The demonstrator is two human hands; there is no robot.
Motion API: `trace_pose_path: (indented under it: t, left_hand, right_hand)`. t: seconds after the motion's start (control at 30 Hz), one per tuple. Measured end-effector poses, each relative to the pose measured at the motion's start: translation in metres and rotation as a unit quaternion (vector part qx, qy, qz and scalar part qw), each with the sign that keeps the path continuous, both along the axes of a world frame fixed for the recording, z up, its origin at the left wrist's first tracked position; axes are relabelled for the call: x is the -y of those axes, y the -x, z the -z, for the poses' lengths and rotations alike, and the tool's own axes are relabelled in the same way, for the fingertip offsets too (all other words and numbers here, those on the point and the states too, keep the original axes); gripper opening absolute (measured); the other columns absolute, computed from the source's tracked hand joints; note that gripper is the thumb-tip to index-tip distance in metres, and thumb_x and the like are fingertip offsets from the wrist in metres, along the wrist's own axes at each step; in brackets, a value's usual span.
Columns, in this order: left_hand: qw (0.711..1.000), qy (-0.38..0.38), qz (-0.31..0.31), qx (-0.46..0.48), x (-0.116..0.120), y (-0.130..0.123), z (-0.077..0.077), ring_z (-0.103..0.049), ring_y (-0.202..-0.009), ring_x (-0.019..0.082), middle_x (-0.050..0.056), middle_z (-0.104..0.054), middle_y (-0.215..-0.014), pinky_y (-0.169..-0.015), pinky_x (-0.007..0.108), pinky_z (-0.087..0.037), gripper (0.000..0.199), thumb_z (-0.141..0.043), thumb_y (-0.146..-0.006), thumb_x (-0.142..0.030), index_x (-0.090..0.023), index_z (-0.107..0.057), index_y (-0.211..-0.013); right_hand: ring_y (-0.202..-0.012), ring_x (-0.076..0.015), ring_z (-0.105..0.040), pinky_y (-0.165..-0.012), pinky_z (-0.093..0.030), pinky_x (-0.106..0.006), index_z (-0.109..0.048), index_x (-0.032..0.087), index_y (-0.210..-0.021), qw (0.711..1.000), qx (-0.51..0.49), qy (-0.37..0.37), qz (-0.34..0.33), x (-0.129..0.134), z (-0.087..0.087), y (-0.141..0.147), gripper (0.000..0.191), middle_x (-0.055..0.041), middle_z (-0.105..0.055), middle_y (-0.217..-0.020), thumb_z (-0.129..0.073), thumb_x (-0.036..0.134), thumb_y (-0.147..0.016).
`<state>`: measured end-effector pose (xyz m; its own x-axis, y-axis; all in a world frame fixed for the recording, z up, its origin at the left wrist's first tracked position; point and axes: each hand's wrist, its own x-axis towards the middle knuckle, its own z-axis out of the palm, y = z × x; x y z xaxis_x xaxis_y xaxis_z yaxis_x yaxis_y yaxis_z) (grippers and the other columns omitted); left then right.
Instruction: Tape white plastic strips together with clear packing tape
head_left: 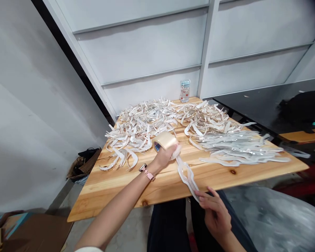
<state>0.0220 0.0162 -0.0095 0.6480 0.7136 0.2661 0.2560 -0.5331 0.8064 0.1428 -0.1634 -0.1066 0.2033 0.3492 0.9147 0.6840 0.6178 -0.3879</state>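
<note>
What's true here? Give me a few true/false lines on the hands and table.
1. The left hand holds a tape roll. True.
2. The right hand holds scissors. False: it holds a white strip.
3. A bottle stands at the far end of the table. True.
4. The left wrist is bare. False: it wears a watch.
</note>
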Motion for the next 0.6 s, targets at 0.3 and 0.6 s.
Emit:
trace_pose_path:
  t: [0.3,0.6]
  left_hand:
    - [0.993,-0.082,0.06,-0.054,-0.001,-0.007,0.006,-0.064,-0.11,0.025,0.009,-0.073,-0.107,-0.106,0.04,-0.047,0.026,-0.054,-0.088,-0.035,-0.019,-0.068,-0.104]
    - [0.962,-0.149,0.215,-0.082,0.018,-0.004,0.001,-0.061,-0.116,0.031,0.006,-0.074,-0.105,-0.118,0.042,-0.033,0.026,-0.075,-0.065,-0.031,-0.024,-0.071,-0.09]
  right_hand:
    - [-0.078,-0.0199,-0.079,-0.088,-0.059,-0.039,-0.062,0.02,-0.082,1.0,0.011,0.007,-0.003,0.003,0.01,0.0,0.023,0.0015,-0.073,-0.072,-0.056,-0.001,-0.091]
    - [-0.072,-0.0203,-0.078,-0.077,-0.063,-0.041,-0.062,0.021,-0.082,1.0,-0.017,0.024,0.007,0.006,0.008,-0.002,0.02,0.0005,-0.075,-0.073,-0.054,0.007,-0.095]
